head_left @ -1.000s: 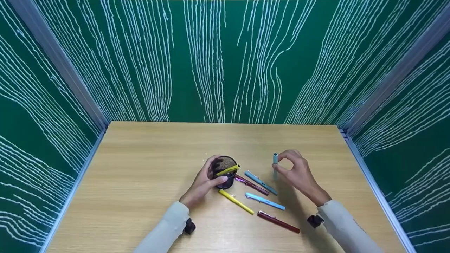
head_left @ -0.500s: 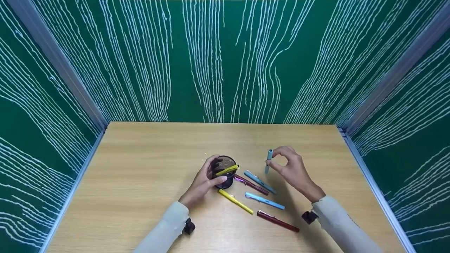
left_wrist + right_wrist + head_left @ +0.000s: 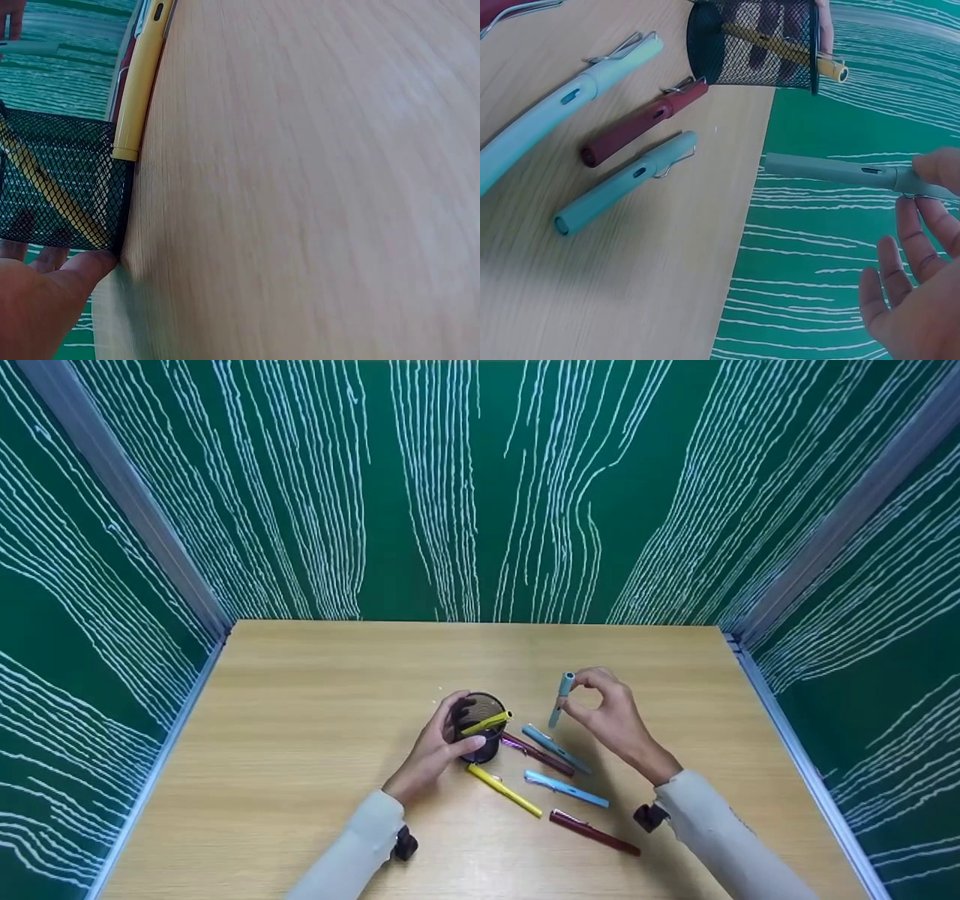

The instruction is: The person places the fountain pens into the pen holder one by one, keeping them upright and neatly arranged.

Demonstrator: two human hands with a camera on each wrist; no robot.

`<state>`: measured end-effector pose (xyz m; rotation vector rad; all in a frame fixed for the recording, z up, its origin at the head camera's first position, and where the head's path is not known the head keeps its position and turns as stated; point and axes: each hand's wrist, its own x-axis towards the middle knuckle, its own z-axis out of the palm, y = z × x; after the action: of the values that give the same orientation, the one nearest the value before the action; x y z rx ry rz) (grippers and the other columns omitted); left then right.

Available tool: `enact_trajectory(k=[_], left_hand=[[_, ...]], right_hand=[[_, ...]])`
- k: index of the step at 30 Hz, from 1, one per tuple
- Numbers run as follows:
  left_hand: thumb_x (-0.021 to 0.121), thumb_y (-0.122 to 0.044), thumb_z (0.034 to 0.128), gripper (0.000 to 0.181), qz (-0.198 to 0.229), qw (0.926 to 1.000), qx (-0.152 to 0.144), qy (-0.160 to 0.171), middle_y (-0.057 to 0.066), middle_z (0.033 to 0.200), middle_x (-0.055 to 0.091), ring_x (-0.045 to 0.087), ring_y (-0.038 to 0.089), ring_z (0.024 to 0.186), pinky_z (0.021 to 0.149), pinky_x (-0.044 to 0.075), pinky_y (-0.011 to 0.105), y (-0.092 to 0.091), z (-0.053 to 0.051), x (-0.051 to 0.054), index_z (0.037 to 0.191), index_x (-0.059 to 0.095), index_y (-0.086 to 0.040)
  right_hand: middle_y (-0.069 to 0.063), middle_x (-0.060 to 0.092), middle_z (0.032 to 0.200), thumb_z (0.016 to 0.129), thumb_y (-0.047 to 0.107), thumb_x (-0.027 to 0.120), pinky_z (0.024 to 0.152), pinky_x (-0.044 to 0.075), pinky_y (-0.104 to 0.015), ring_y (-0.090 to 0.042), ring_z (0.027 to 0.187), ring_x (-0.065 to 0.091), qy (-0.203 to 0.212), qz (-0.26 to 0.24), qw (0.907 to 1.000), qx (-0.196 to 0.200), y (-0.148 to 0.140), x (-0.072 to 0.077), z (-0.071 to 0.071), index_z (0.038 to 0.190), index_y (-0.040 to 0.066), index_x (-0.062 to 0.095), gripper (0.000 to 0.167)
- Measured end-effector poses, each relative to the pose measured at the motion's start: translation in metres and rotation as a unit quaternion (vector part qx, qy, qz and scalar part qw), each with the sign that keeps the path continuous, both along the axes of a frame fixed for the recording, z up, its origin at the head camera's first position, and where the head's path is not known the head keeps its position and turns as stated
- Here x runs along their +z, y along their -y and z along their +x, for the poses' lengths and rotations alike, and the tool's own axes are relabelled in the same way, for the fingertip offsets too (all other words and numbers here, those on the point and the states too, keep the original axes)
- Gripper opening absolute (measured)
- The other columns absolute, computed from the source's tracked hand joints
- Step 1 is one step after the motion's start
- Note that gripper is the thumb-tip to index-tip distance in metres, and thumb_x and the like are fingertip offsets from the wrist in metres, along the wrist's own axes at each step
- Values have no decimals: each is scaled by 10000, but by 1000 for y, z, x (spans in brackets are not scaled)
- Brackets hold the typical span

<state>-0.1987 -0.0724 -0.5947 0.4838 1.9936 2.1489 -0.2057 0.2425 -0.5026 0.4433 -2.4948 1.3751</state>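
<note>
My left hand (image 3: 429,756) holds a black mesh pen cup (image 3: 487,751) on the table, thumb at the front, other fingers round the far side. One yellow pen (image 3: 484,725) leans inside, its end above the rim. Right of the cup, my right hand (image 3: 621,729) pinches a pale teal pen (image 3: 566,685) by its clip end between thumb and forefinger. That pen is in the air, tilted, its lower end towards the cup side. In the right wrist view the held pen (image 3: 825,168) points at the cup's side of the frame, apart from the cup.
Several pens lie on the table between the hands: a teal pen (image 3: 556,749), a purplish-red pen (image 3: 540,757), a light blue pen (image 3: 566,789), a yellow pen (image 3: 504,790) near the cup's base and a dark red pen (image 3: 595,832). Green white-streaked walls (image 3: 420,510) enclose the table.
My right hand has moved left, towards the cup, and slightly away from me, with the teal pen. The pen has gone from upright to tilted. The left hand and cup stay put.
</note>
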Motion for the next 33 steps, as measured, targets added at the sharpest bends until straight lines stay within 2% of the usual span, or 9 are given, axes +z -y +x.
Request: enact_trajectory(k=[8,16,24,29,33], left_hand=[[822,-82,961,860,-36,10000,36,33,226,1644,503,474,432,1519,1316,306,553,0,0,-1,1691,369,-108],[822,-89,967,862,-88,10000,26,9,237,1641,498,467,456,1517,1314,309,558,0,-1,-2,1697,363,-116],[804,-30,965,857,132,9999,14,96,269,1647,479,438,473,1537,1318,298,566,-2,-1,-2,1687,342,-48],[815,-55,965,861,0,9999,52,149,234,1664,476,435,431,1553,1326,287,546,-2,0,1,1691,353,-78],[822,-80,967,863,-112,9998,62,126,216,1668,479,444,408,1553,1323,296,541,-1,0,2,1695,357,-99]], right_hand=[[-115,723,1179,918,12,865,1087,495,-539,-327,1192,620,94,-84,9999,20,7,3,-3,1091,54,788,194],[-126,723,1203,947,63,855,1096,479,-544,-424,1226,604,387,-347,9986,-16,13,2,-9,1110,59,790,176],[-135,735,1173,965,64,845,1127,471,-533,-364,1218,620,579,-623,9964,-25,21,3,-11,1104,36,782,156],[-137,717,1198,979,82,838,1140,458,-539,-375,1245,600,710,-803,9942,-24,26,5,-12,1119,34,768,164],[-148,705,1201,977,86,843,1143,468,-588,-374,1235,599,720,-916,9932,-50,31,6,-13,1128,21,759,184]])
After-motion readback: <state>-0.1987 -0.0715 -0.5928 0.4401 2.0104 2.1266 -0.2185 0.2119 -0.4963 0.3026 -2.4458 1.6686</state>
